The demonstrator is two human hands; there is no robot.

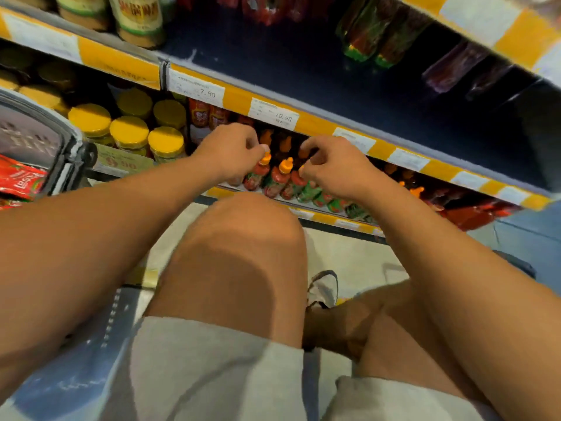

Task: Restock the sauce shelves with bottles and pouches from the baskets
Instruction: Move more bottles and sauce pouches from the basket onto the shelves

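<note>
A row of small sauce bottles [274, 180] is seen on the low shelf [306, 212] just beyond the raised knee [243, 238]; each has a red body, a green band low down and an orange pointed cap, and they are packed side by side, touching, with more of the same kind behind them in shadow. The left hand [233, 150] is held over the left end of the row with its fingers [258, 145] curled, the tips pinched at the orange cap of the end bottle [258, 171]. The right hand [331, 165] is held just to the right, its fingers [308, 147] also curled over the caps; whether a bottle is actually gripped by it cannot be told, as the tips are hidden. Both forearms are stretched forward from the bottom corners, and pale shorts [212, 369] and one shoe [323, 288] on the light floor [358, 256] are seen below. To the left, a grey basket [60, 141] is partly in view with red pouches [21, 180] lying in it. On the same level, left of the bottles, jars with yellow lids [129, 132] are stood in rows. The shelf edge above [303, 120] is marked with yellow strips and white price tags [273, 113]. The shelf over it has a dark blue surface [288, 56], with jars [139, 19] at the left and dark red packets [379, 34] at the right, both blurred.
</note>
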